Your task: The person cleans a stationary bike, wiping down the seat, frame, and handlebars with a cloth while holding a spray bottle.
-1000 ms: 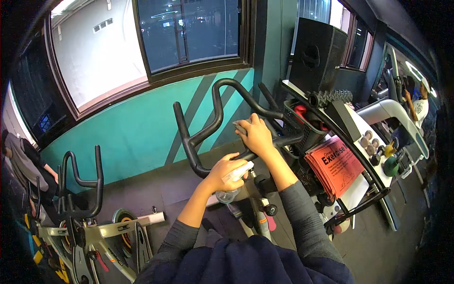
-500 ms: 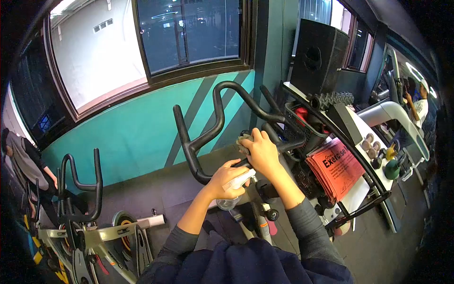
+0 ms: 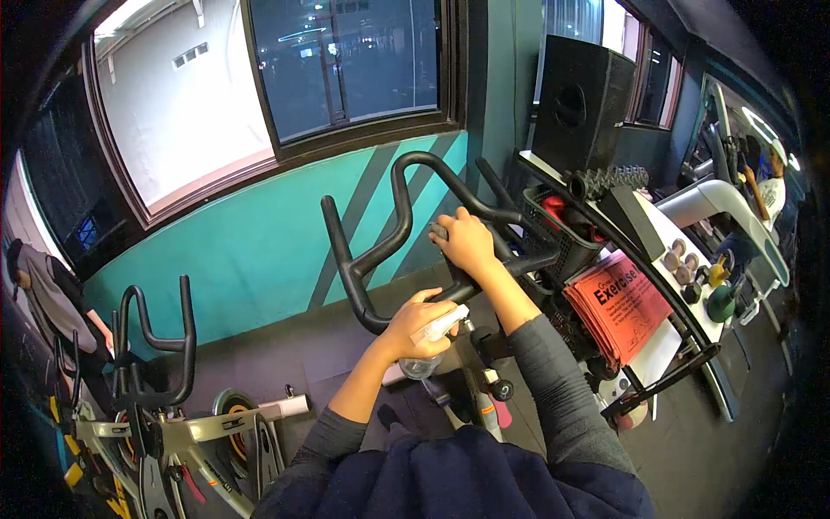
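My left hand (image 3: 415, 329) is closed around the white head of a spray bottle (image 3: 443, 323); its clear body hangs below my fingers. Just beyond it are the black handlebars (image 3: 353, 275) of an exercise bike. My right hand (image 3: 468, 244) is farther forward, closed over a greyish cloth (image 3: 438, 231) at the inner part of the handlebars. Most of the cloth is hidden under my fingers, only an edge showing at the left.
Another exercise bike (image 3: 154, 346) stands at the left, a person (image 3: 56, 285) behind it. On the right, a rack holds a black basket (image 3: 562, 229), orange printed sheets (image 3: 618, 303) and small dumbbells (image 3: 683, 259). A black speaker (image 3: 579, 104) stands behind. Another person (image 3: 772, 186) is far right.
My right hand has moved forward and slightly up along the handlebars with the cloth, and now covers more of it. My left hand with the spray bottle has barely moved.
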`<state>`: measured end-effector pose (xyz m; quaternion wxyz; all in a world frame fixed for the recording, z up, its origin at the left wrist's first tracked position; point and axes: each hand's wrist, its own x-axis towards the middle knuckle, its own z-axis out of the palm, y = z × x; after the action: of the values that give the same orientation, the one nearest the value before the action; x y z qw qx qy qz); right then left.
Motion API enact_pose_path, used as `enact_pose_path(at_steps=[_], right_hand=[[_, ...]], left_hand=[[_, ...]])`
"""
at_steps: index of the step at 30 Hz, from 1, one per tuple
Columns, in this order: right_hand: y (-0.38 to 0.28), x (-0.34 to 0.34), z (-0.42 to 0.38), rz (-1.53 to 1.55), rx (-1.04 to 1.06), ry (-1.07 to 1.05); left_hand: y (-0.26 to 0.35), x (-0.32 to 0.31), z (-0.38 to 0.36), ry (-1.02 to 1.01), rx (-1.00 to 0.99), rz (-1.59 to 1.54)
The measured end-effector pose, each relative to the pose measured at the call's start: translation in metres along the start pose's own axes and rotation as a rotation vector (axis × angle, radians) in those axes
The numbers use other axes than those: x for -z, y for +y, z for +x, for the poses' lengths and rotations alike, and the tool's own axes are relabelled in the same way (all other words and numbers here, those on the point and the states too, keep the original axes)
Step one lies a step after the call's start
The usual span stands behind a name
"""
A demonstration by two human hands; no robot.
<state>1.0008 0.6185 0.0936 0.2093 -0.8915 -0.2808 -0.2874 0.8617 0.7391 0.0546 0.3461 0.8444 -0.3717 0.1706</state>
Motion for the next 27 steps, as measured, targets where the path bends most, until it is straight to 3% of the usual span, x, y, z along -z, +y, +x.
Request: enact_pose_path(at_steps=[7, 10, 13, 15, 17, 19, 21, 24, 27], right_hand=[[-0.011, 0.022, -0.036, -0.168, 0.178, 0.110], [-0.010, 0.049, -0.064, -0.173, 0.297, 0.032], [-0.009, 0.084, -0.088, -0.106, 0.215, -0.086], [-0.001, 0.118, -0.096, -0.037, 0.149, -0.285], [0.007, 0.138, -0.099, 0.011, 0.031, -0.178], [0.015, 0.148, -0.098, 0.022, 0.012, 0.078], [0.020, 0.145, -0.099, 0.036, -0.027, 0.099], [0.042, 0.096, -0.110, -0.011, 0.067, -0.056], [0.048, 0.081, -0.098, 0.040, -0.035, 0.035]], left_hand=[[-0.002, -0.001, -0.002, -0.016, 0.035, -0.018], [0.000, 0.000, -0.002, -0.033, 0.033, 0.007], [0.002, -0.001, 0.001, -0.025, 0.025, 0.018], [0.003, 0.001, 0.000, -0.014, 0.016, 0.016], [0.005, 0.001, 0.000, 0.011, 0.010, 0.015], [0.003, 0.001, -0.001, -0.011, 0.025, -0.008], [0.003, 0.001, -0.001, -0.032, 0.042, -0.024], [0.007, 0.001, 0.000, -0.040, 0.061, -0.033], [0.006, 0.002, 0.003, -0.014, 0.041, -0.028]])
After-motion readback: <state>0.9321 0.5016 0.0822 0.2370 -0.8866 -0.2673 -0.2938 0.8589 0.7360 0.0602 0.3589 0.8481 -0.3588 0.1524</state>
